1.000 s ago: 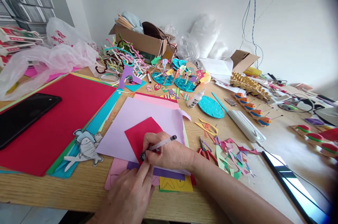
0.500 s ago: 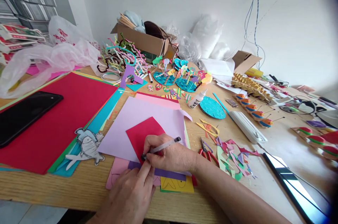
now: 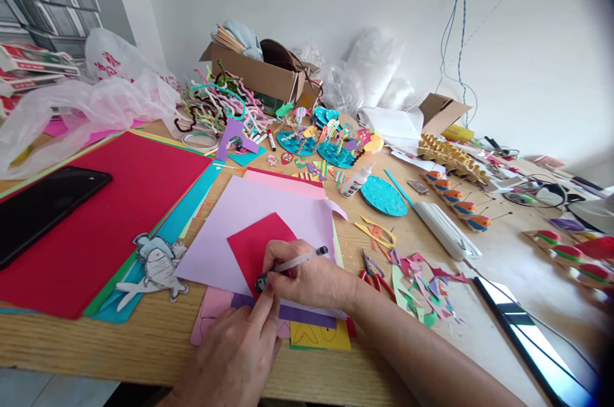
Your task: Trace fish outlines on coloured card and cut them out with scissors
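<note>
The right hand pinches a pen between thumb and fingers, low on the barrel, its tip hidden. The left hand presses its index fingertip by a small dark piece; whether its thumb pinches anything, I cannot tell. The piece lies at the near edge of a small red sheet, which sits askew on a lilac sheet.

Light fingertip pressure could let the piece or red sheet slide under a sideways push of the pen, spoiling a line. The hands touch, so one could jog the other. The loose layers beneath, with a purple strip and yellow sheet on the near side, could shift or give an uneven base. To the right, the forearm passes close to the red-handled tool and could nudge it or the scraps.
</note>
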